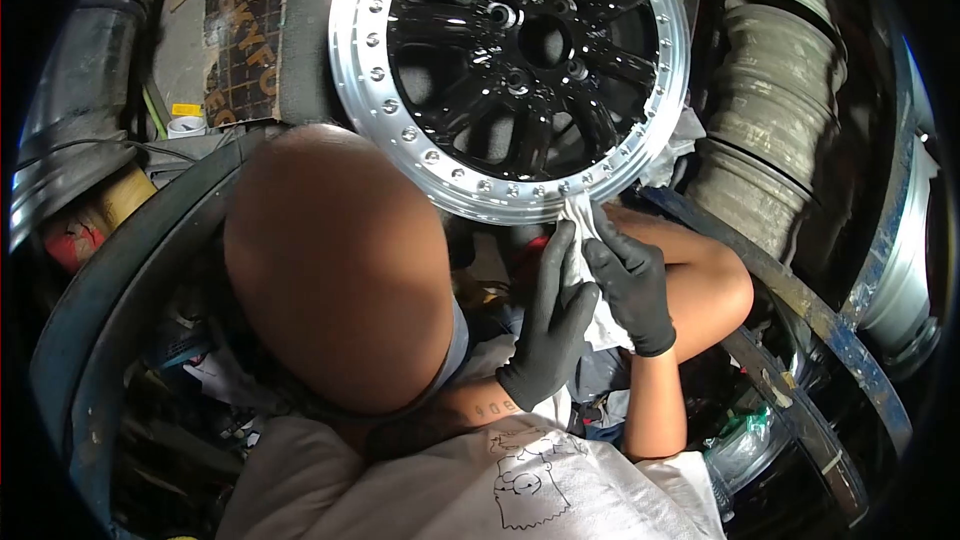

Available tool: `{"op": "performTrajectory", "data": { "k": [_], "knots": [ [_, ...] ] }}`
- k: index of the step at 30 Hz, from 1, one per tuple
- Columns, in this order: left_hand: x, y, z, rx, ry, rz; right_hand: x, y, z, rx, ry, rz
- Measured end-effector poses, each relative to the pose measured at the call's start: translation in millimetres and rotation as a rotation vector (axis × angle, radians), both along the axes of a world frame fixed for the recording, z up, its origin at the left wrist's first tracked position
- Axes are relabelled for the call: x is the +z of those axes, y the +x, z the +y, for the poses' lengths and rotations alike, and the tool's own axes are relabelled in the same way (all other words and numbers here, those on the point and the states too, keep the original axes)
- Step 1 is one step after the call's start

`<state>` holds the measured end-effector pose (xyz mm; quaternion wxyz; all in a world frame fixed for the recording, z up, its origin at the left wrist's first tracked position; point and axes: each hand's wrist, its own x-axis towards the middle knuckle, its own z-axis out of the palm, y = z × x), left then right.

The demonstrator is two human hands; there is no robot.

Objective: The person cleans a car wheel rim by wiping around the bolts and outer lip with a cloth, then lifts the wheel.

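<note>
A wheel [530, 12] with glossy black spokes and a bright silver lip sits directly in front of the person, its face turned toward them, which presumably keeps the near edge within easy reach. What carries it is hidden. Dull rims [765, 90] stand stacked at the right, apparently to save floor space. A printed board [245, 30] lies left of the wheel. Both gloved hands meet below its near edge: the left hand [545, 320], fingers nearly straight, and the right hand [630, 285], fingers bent, close on a white cloth [578, 230] between them. The cloth's bunched tip touches the silver lip, the pinch probably giving it a firm, narrow end.
</note>
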<state>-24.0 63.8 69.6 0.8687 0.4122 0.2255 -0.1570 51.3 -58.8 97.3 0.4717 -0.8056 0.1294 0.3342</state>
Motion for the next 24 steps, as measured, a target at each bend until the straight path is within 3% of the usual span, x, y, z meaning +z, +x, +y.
{"op": "performTrajectory", "data": {
  "k": [2, 5, 8, 13, 16, 20, 24],
  "knots": [
    [0, -4, -6, 0.032, -0.056, 0.038, -5, -17, -4, -0.118, -0.005, -0.051],
    [-3, -5, -13, 0.074, -0.15, 0.118, -18, -27, 10, -0.022, -0.054, -0.201],
    [-23, -17, -21, 0.061, 0.088, 0.055, -27, -25, 16, 0.096, -0.092, -0.343],
    [-18, -2, -16, 0.07, 0.174, -0.007, -28, -20, 23, 0.133, -0.123, -0.351],
    [-15, 2, -12, 0.124, 0.037, 0.067, -18, -18, 34, 0.351, -0.333, -0.475],
    [-14, -2, -10, 0.207, -0.217, 0.212, 0, -17, 60, 0.562, -0.679, -0.394],
    [0, 1, -3, 0.216, -0.753, 0.503, 8, 2, 51, 0.679, -0.658, -0.346]
  ]
}}
